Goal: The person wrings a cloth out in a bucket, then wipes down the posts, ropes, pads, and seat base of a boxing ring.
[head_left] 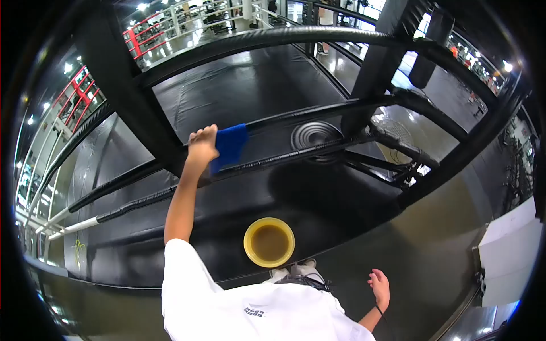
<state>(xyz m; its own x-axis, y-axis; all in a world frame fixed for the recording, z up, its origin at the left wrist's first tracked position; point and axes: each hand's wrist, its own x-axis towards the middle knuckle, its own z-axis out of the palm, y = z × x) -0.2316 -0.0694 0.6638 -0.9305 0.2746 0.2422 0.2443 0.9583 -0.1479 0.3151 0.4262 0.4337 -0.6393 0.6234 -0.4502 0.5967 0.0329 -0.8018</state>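
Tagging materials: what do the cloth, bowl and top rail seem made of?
Cloth: likely matte fabric, given its soft, uneven edge.
Bowl: probably smooth plastic, judging by its even yellow colour.
Top rail: semi-gloss black covering, perhaps vinyl, given its highlights; core hidden.

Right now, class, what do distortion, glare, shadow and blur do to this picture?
Head view: wide-angle distortion bows the black padded top rail; head view, upper right: a white ceiling lamp flares; head view, centre: a soft shadow darkens the glossy black mat beyond the round yellow bucket; head view, left of centre: the left hand and its blue cloth look slightly smeared.
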